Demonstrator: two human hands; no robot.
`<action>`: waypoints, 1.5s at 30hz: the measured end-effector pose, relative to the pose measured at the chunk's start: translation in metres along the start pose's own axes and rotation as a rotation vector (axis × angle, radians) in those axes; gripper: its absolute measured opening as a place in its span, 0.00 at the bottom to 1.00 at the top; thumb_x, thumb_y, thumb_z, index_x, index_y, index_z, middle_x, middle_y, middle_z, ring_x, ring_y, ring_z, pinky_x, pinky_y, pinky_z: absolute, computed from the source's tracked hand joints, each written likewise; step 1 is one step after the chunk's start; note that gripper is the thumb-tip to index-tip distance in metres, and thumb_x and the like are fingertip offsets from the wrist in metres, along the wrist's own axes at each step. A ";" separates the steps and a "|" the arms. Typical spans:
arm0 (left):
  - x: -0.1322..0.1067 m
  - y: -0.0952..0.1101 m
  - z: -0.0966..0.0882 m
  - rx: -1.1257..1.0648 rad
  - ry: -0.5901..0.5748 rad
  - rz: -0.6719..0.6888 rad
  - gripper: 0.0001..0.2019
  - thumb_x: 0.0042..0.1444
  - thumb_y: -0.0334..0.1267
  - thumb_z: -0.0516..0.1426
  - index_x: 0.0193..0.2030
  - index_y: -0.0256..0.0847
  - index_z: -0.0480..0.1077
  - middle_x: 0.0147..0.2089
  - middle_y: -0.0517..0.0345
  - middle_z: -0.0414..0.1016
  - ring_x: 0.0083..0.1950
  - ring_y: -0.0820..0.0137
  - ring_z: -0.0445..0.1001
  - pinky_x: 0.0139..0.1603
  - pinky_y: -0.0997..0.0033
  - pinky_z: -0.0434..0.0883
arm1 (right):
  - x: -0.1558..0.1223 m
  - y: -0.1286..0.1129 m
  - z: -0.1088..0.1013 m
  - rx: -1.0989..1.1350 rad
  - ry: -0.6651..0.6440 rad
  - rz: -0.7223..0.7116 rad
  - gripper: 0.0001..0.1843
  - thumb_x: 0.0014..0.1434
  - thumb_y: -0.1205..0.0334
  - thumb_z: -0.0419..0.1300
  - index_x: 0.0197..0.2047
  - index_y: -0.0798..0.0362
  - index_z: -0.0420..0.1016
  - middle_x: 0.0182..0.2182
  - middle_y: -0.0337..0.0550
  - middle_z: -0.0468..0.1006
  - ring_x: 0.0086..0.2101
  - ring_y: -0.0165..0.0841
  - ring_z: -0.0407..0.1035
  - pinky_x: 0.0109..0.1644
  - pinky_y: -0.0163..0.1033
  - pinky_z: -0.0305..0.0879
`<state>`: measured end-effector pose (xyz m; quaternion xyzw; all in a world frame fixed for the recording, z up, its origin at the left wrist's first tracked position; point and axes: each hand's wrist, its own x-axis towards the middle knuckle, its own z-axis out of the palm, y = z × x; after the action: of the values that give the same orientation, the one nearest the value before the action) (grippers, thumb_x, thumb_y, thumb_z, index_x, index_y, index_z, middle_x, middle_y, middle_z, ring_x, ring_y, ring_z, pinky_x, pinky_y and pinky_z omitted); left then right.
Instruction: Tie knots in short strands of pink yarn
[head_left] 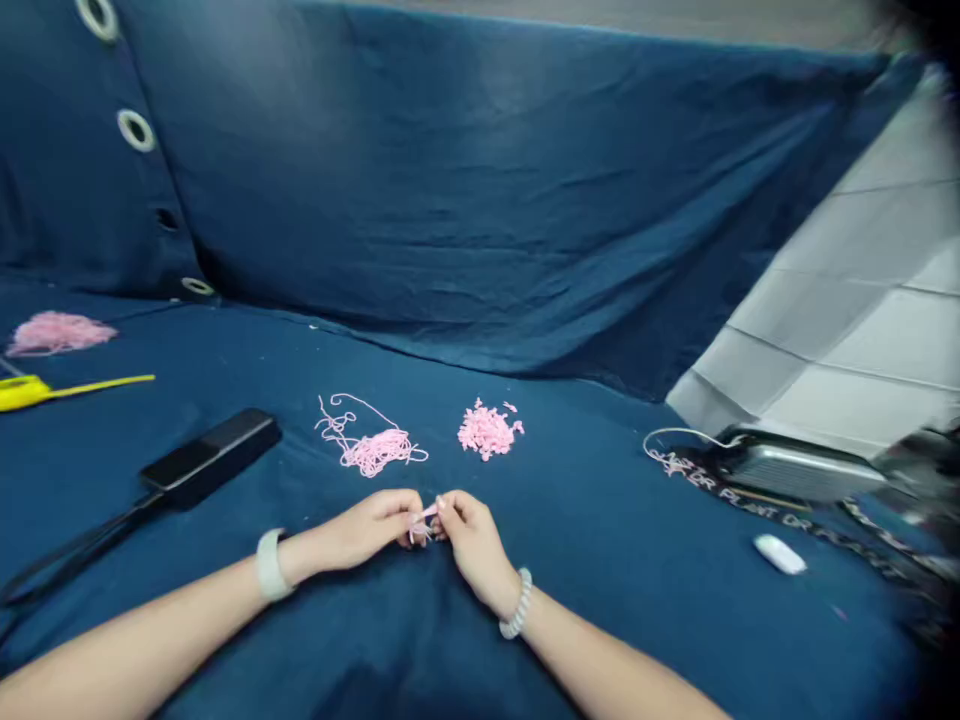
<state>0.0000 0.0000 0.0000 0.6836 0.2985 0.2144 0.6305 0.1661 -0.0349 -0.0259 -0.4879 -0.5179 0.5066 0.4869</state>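
Dark blue cloth [570, 500] covered the work surface and, beyond the pile of small pink pieces [487, 430], hung as a backdrop [480, 200]. Nearer the person than that pile, left hand [367, 530] and right hand [472, 540] were drawn together, thumbs and fingers of both pinched on a thin pink strand [430, 511]; pale loose ends showed beneath it, too fine and blurred for me to make out a knot. Main risk, as I judged it: the hold was all fingertip, so a slight slip or uneven pull could have freed the strand or drawn it crooked. Loose ends so close to the fingers could also have twisted in. Left of the pile lay a tangle of pink yarn [375, 452], loops straying outward; a careless tug there might have cinched it into a snarl. Beaded bracelet [516, 604] on the right wrist, nearer the person than the pile: beads might catch a fibre if the arm swept across. Pile itself looked loose and light, easily scattered by a brushing knuckle.
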 end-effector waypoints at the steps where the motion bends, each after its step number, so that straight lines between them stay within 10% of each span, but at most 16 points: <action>1: 0.000 0.000 0.003 0.005 -0.006 -0.002 0.11 0.56 0.43 0.53 0.29 0.37 0.65 0.30 0.58 0.72 0.33 0.73 0.68 0.38 0.72 0.65 | -0.001 0.000 0.000 0.002 0.012 -0.008 0.23 0.52 0.41 0.54 0.25 0.55 0.63 0.20 0.37 0.65 0.23 0.27 0.60 0.31 0.35 0.58; 14: -0.011 -0.005 0.015 -0.243 0.107 -0.211 0.11 0.55 0.44 0.54 0.30 0.37 0.62 0.32 0.56 0.69 0.36 0.71 0.70 0.36 0.71 0.68 | 0.004 0.004 -0.004 0.379 0.051 0.037 0.20 0.46 0.45 0.62 0.30 0.55 0.66 0.22 0.35 0.67 0.24 0.25 0.61 0.32 0.34 0.59; 24: 0.005 -0.002 0.030 0.141 0.205 -0.188 0.14 0.54 0.48 0.53 0.31 0.38 0.65 0.31 0.57 0.68 0.34 0.70 0.68 0.28 0.72 0.73 | -0.001 -0.005 -0.008 0.299 0.070 -0.008 0.08 0.44 0.63 0.64 0.29 0.56 0.72 0.24 0.35 0.71 0.25 0.26 0.66 0.34 0.34 0.63; 45: 0.011 -0.008 0.022 -0.266 0.313 -0.212 0.14 0.53 0.47 0.56 0.34 0.37 0.65 0.34 0.53 0.73 0.34 0.72 0.73 0.32 0.71 0.75 | 0.005 0.003 -0.015 0.268 0.180 -0.018 0.13 0.42 0.67 0.63 0.35 0.56 0.70 0.25 0.36 0.73 0.28 0.26 0.68 0.37 0.35 0.64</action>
<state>0.0213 -0.0087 -0.0113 0.5179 0.4320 0.2880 0.6799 0.1807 -0.0289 -0.0284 -0.4572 -0.4043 0.5212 0.5966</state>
